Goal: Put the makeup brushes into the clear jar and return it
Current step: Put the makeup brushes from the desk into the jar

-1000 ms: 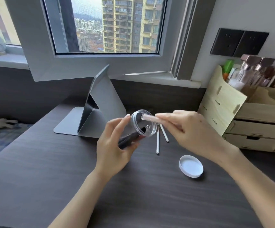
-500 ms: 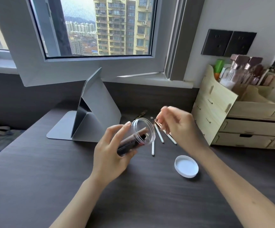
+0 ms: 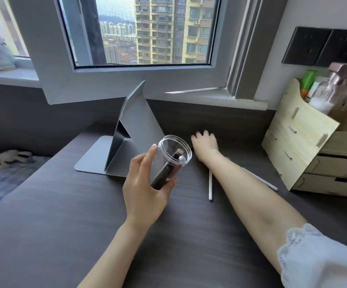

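Clear jar (image 3: 173,154) tilted, lidless, dark brushes (image 3: 169,167) inside; gripped by left hand (image 3: 145,190). Right hand (image 3: 206,145) outstretched over desk (image 3: 64,204); grip cannot be told.

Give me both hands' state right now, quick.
Left hand: closed around the clear jar, tilted, brushes inside.
Right hand: reaching down to the desk behind the jar; grip cannot be told.

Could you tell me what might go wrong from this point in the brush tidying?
The left hand holds the clear jar tilted and open, so the brushes inside could slide out. The right hand reaches far back, and its forearm lies over the white-handled brushes on the desk, so it could sweep them away.
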### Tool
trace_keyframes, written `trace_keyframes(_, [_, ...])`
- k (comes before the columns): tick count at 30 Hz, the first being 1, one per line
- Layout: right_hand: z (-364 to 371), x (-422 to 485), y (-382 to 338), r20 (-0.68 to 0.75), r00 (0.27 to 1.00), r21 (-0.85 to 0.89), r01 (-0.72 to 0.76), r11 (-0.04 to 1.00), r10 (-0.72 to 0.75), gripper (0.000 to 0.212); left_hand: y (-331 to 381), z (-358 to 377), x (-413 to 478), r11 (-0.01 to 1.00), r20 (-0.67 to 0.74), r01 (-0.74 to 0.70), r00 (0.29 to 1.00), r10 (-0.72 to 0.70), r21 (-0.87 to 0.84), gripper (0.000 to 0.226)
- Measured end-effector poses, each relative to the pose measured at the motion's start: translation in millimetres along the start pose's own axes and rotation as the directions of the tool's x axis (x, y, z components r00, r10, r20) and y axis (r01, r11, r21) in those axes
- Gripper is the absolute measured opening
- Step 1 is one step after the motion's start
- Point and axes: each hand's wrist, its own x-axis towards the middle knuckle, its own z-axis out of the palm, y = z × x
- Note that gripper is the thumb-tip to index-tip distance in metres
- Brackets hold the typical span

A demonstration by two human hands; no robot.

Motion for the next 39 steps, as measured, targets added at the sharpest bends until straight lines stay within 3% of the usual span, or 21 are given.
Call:
trace_keyframes(6, [8.1, 13.8, -2.1, 0.001, 0.990, -0.235, 0.140, 0.962, -0.144, 0.030, -0.9, 1.0, 0.9, 0.999, 0.015, -0.044, 0.999, 0.044, 0.000, 0.086])
trace_keyframes(9, [6.8, 7.5, 0.5, -0.043, 0.986, -0.265, 0.143, 0.954, -0.159, 0.028, -2.5, 0.4, 1.1, 0.998, 0.016, -0.056, 0.998, 0.056, 0.005, 0.088])
trace_keyframes(14, [0.2, -26.8, 9.1, -0.255, 0.966, -0.103, 0.007, 0.995, -0.034, 0.020, -2.8, -0.5, 2.0, 0.999, -0.005, -0.033, 0.999, 0.033, 0.020, 0.092])
trace_keyframes(16, [-6.3, -43.8, 15.4, -0.213, 0.975, 0.178, -0.027, 0.984, 0.065, 0.016, -3.1, -1.4, 1.8, 0.999, 0.004, -0.038, 0.999, 0.038, 0.011, 0.091])
trace_keyframes(17, [-12.4, -55.3, 19.6, -0.186, 0.972, 0.415, -0.055, 0.908, 0.144, 0.017, -3.1, -2.1, 1.5, 0.999, 0.012, -0.046, 0.999, 0.046, 0.009, 0.090])
trace_keyframes(19, [-27.1, -85.1, 29.3, -0.071, 0.961, 0.854, -0.080, 0.514, 0.267, 0.021, -3.5, -3.2, 0.3, 0.998, 0.021, -0.059, 0.998, 0.059, -0.008, 0.088])
trace_keyframes(20, [-36.1, -104.1, 33.6, -0.040, 0.962, 0.944, -0.052, 0.325, 0.271, 0.021, -3.8, -3.6, -0.4, 0.998, 0.023, -0.063, 0.998, 0.064, -0.022, 0.087])
trace_keyframes(21, [-47.7, -125.1, 38.9, -0.039, 0.969, 0.978, -0.014, 0.210, 0.246, 0.020, -4.2, -3.7, -0.8, 0.997, 0.024, -0.069, 0.997, 0.070, -0.032, 0.087])
trace_keyframes(23, [-67.4, -168.5, 49.5, -0.070, 0.985, 0.993, 0.054, 0.104, 0.158, 0.014, -3.9, -3.2, -1.3, 0.995, 0.038, -0.091, 0.995, 0.093, -0.045, 0.087])
trace_keyframes(25, [-87.0, -203.2, 57.4, -0.125, 0.989, 0.970, 0.104, 0.219, 0.084, 0.011, -2.5, -2.7, -1.6, 0.991, 0.055, -0.125, 0.990, 0.128, -0.048, 0.086])
trace_keyframes(28, [-98.2, -222.6, 63.2, -0.226, 0.974, 0.775, 0.182, 0.605, -0.004, 0.009, 1.9, -2.5, -3.6, 0.976, 0.107, -0.213, 0.971, 0.216, -0.039, 0.082])
trace_keyframes(29, [-99.9, -223.6, 61.4, -0.258, 0.966, 0.709, 0.211, 0.673, -0.032, 0.011, 3.0, -2.2, -4.9, 0.968, 0.128, -0.247, 0.960, 0.250, -0.036, 0.081])
trace_keyframes(31, [-100.4, -222.2, 53.9, -0.309, 0.948, 0.679, 0.277, 0.679, -0.078, 0.017, 4.1, -0.4, -8.1, 0.950, 0.164, -0.309, 0.936, 0.311, -0.036, 0.080])
trace_keyframes(36, [-91.3, -212.2, 26.0, -0.335, 0.940, 0.844, 0.267, 0.466, 0.068, 0.020, 6.3, 3.9, -12.6, 0.926, 0.209, -0.373, 0.903, 0.376, -0.059, 0.079])
trace_keyframes(39, [-79.8, -205.8, 10.6, -0.477, 0.869, 0.765, 0.336, 0.549, 0.132, 0.022, 7.6, 1.4, -10.5, 0.938, 0.203, -0.339, 0.916, 0.345, -0.068, 0.078])
